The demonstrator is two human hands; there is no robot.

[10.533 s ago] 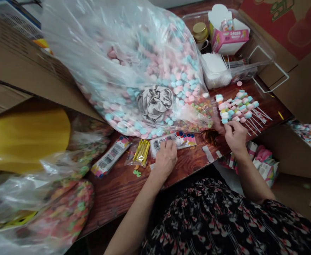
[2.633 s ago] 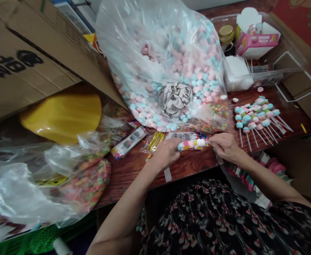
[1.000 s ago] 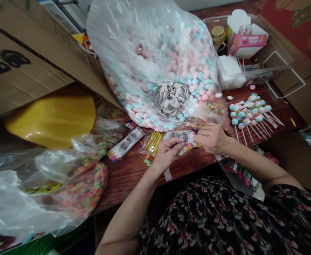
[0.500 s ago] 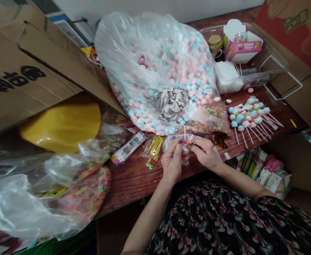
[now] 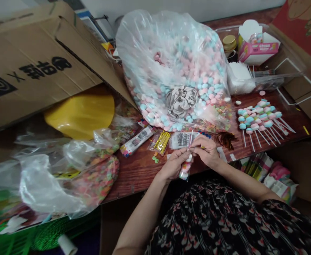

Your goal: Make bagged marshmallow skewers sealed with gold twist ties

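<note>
Both my hands meet over the table's front edge. My left hand [image 5: 173,164] and my right hand [image 5: 204,150] pinch the top of a clear bag holding a pink and white candy skewer [image 5: 184,170]. The candy hangs below my fingers, and a white stick [image 5: 191,139] rises above them. Just behind my hands lies a printed packaging sleeve with a barcode [image 5: 182,140]. To its left is a small packet of gold twist ties [image 5: 162,141], and to its right a tuft of copper twist ties [image 5: 226,140].
A huge clear bag of pink and blue candies [image 5: 176,71] fills the back of the wooden table [image 5: 136,173]. Finished skewers [image 5: 259,120] lie at right. A cardboard box flap [image 5: 38,67] overhangs a yellow object [image 5: 81,113] and bagged multicoloured candy [image 5: 91,180] at left.
The candy skewer, earlier lying across my hands, now hangs in a clear bag pinched by both hands. My hands have drawn closer together. The view has shifted slightly.
</note>
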